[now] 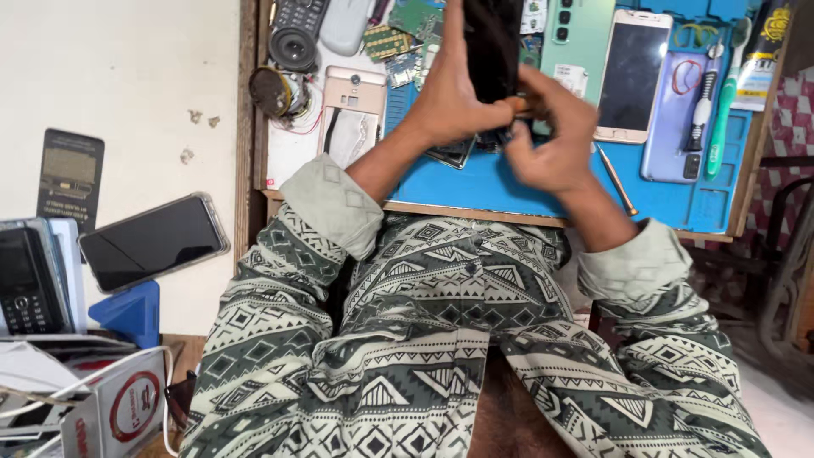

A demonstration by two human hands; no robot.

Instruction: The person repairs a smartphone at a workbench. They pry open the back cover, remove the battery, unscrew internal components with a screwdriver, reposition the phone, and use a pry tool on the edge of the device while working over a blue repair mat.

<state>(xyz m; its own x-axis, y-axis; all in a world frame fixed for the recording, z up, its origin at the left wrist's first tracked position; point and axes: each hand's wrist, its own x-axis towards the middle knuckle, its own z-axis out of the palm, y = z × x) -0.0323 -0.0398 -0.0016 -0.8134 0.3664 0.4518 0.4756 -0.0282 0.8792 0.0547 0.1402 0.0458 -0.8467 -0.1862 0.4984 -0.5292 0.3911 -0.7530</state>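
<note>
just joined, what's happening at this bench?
A person seated at a blue work mat holds a dark phone upright in the left hand. The right hand presses an orange-handled tool against the phone's lower edge. Around them lie a green phone, a white phone, a rose-gold phone back, circuit boards and a screwdriver. Another phone in a clear case lies off to the side.
</note>
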